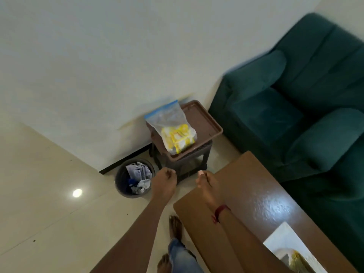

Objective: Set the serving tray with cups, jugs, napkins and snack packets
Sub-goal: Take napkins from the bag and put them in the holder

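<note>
A brown serving tray (204, 121) rests on a small dark stool against the wall. On it stands a clear zip bag (172, 129) with a blue seal, holding yellow snack packets. My left hand (164, 183) hangs in front of the stool with its fingers curled, holding nothing. My right hand (205, 183) is stretched out beside it with the fingers together, also with nothing in it. Both hands are short of the tray and apart from it. No cups, jugs or napkins are in sight.
A dark waste bin (122, 186) full of crumpled paper stands on the tiled floor left of the stool (204, 154). A glossy brown table (256, 194) lies at lower right. A green sofa (295, 95) fills the right side. My bare feet show below.
</note>
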